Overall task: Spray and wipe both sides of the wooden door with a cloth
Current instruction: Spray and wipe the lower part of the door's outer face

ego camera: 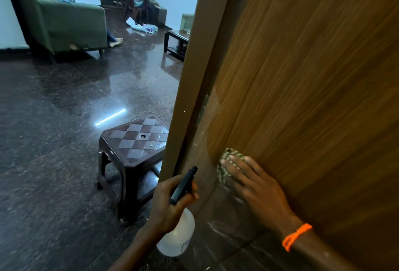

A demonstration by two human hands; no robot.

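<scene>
Wiping low on the door (302, 76), close to the hinge (201, 110) and the frame (185, 76). Right hand (252, 182) flat, fingers spread and straight, pressing the cloth (226, 162) against the wood; cloth bunched under the fingertips, mostly hidden by the hand. Left hand (170, 201) curled around the neck of the bottle (177, 234), held just beside the door edge, nozzle up and tipped toward the frame, clear of the wood.

Damp sheen visible on the panel above and left of the cloth, so spray seems already laid here; step in hand judged to be the wipe, not the spray.

To do it well:
- Keep the palm flat and the pressure even, so the whole cloth bears, not just the fingertips.
- Follow the grain in long overlapping strokes rather than scrubbing in place.
- Work right into the hinge-side strip, where drips are likely to gather.
- Refold the cloth once a face is soiled or soaked.
- Hold the bottle away from the wood to avoid knocks, and watch the stool (133, 143) standing just beside the doorway.

Far side of the door not visible; state there impossible to tell.
</scene>
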